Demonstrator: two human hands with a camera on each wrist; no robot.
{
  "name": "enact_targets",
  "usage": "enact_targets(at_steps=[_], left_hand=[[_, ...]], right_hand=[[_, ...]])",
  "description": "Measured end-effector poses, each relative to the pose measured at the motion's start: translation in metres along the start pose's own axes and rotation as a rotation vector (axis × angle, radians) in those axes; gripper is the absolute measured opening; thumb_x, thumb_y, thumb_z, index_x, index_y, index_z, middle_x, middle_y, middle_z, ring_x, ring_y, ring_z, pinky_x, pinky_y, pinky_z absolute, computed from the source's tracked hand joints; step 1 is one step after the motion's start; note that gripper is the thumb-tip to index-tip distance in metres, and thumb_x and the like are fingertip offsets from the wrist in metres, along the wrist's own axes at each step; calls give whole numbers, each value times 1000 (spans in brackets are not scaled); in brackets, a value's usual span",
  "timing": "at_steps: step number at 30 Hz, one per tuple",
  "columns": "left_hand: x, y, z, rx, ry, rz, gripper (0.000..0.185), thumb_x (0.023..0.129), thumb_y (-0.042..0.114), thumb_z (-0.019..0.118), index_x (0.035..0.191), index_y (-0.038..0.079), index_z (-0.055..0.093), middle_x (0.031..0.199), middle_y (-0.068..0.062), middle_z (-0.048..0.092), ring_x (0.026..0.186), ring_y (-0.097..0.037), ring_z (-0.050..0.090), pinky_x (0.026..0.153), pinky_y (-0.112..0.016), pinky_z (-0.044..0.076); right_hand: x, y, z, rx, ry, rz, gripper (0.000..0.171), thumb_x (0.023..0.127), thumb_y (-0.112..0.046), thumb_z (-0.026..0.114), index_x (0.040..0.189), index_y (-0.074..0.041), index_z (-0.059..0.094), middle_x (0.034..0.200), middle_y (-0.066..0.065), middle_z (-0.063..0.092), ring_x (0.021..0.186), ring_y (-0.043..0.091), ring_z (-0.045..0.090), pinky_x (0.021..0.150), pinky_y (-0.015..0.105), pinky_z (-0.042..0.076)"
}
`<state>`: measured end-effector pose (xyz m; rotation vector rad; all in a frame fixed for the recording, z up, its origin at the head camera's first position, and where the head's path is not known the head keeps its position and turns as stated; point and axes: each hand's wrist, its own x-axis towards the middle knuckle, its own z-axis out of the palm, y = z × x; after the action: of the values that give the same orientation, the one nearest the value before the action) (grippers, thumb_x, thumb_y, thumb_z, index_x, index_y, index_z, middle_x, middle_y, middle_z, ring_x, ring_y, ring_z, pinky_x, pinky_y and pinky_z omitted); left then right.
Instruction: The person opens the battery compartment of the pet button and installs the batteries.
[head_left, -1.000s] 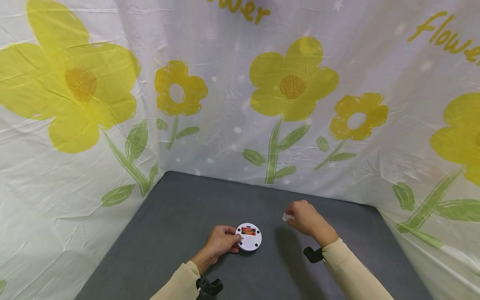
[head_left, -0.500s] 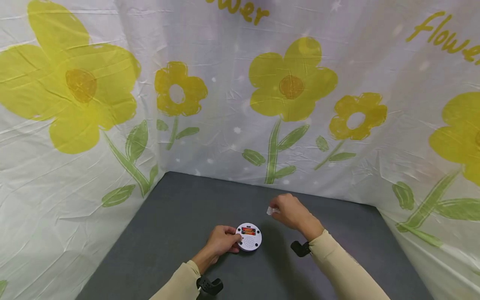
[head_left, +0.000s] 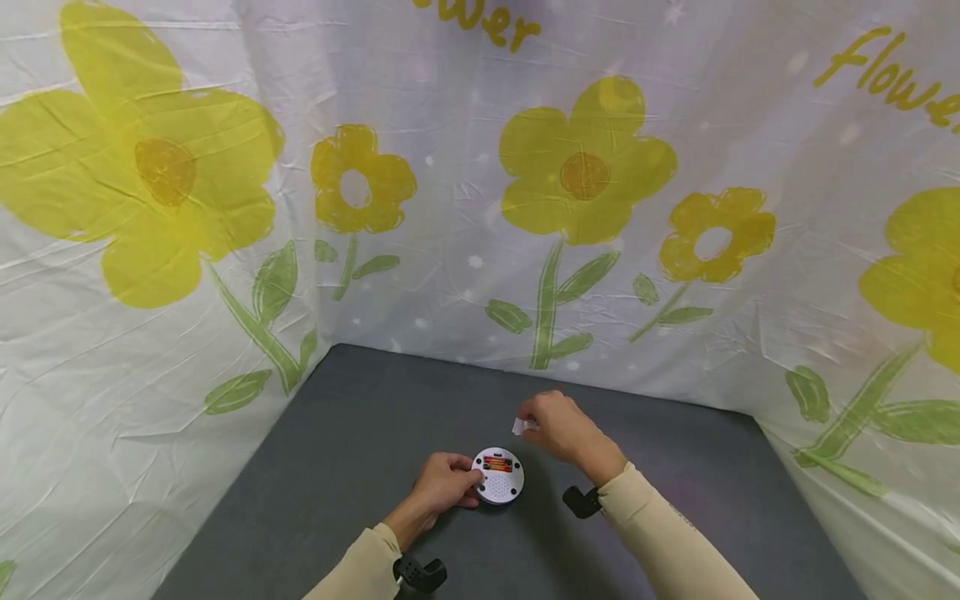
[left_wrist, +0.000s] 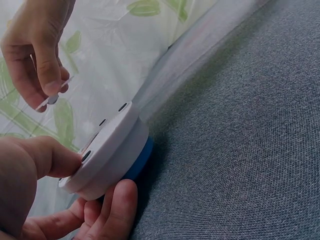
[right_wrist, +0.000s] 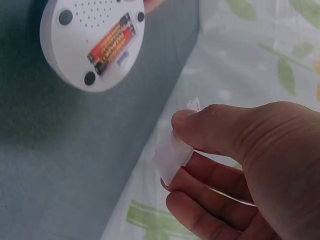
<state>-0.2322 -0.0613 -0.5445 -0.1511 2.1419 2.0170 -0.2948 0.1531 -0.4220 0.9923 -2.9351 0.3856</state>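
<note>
White plastic cover (right_wrist: pixel 172 154) pinched in our right fingers (right_wrist: pixel 210 130), just above the round device (head_left: pixel 498 476) gripped at its rim by our left fingers (head_left: pixel 472 477) on the table (head_left: pixel 337 433). Risk: thin pinch slips; skewed cover misses the open battery bay (right_wrist: pixel 111 44).

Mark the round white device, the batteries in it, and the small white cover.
round white device (head_left: pixel 500 483), head view, on its perforated underside.
batteries (right_wrist: pixel 111 44), right wrist view, middle of the red pair in the open bay.
small white cover (right_wrist: pixel 171 156), right wrist view, flat face beside the thumb.
</note>
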Motion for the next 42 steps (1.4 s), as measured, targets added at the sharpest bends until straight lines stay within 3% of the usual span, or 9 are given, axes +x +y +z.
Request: enact_targets(at_steps=[17,22,30,42], left_hand=[[1,-1,-2,4,3,-1,33,94,8,75,122,-9,70,95,-11,78,71,-13,74,65,-30,68],[0,-2,-2,7,-2,5,32,94,7,74,121,-9,70,94,-10,78,71,-13,74,65,-30,68],[0,-2,-1,0,0,19,33,93,7,74,121,-10,69,92,-9,78,69,-13,74,65,-30,67],[0,-2,-1,10,8,19,32,93,6,74,121,-10,70,92,-9,79,69,-13,74,65,-30,68]], right_hand=[[3,-14,34,35,-21,-54,18,93,-8,85,110,-4,83,107,11,80,98,27,76,82,46,66],[3,-16,43,34,-16,-73,18,93,-9,86,110,-6,83,107,10,80,97,25,76,78,40,66],[3,-19,50,38,5,-100,20,91,-13,90,108,-6,84,103,9,80,91,23,75,74,35,64],[3,-20,58,31,25,-107,16,90,-4,87,105,-5,85,102,9,81,92,24,76,74,35,65]])
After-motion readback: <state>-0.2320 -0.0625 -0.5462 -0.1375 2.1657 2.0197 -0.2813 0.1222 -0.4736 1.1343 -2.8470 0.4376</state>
